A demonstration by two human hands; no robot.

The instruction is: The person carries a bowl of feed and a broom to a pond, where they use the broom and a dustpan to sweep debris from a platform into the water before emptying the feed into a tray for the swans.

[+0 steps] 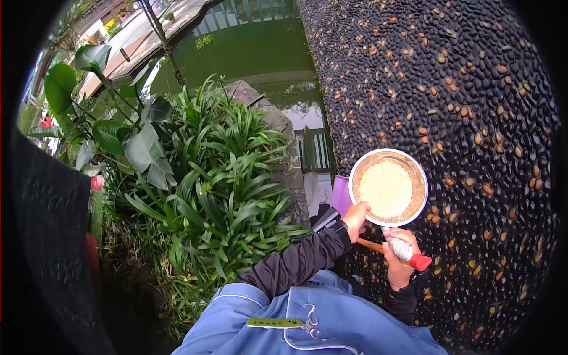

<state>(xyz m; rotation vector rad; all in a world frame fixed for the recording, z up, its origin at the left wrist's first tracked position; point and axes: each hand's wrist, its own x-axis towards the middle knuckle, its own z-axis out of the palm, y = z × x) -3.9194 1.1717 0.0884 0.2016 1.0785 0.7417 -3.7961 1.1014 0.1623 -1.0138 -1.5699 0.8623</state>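
Note:
A round metal bowl (418,212) holds a heap of pale yellow, grainy feed (387,189). My left hand (356,221) is closed on the near left of the bowl, with the thumb over its rim. My right hand (400,266) is wrapped round a white bottle-like thing (401,248) with a red end (420,262); its other end reaches the bowl's near rim. Between my hands runs a thin orange-brown stick (371,244), partly hidden by them. A purple thing (340,195) shows beside the bowl, behind my left hand.
Black and orange pebbles (438,89) cover the slope at right. Green pond water (254,50) lies ahead, with stone edging (283,127) along it. Leafy plants (207,171) grow at left, beside a dark stone-like slab (50,236). A person's own blue garment (343,307) fills the bottom.

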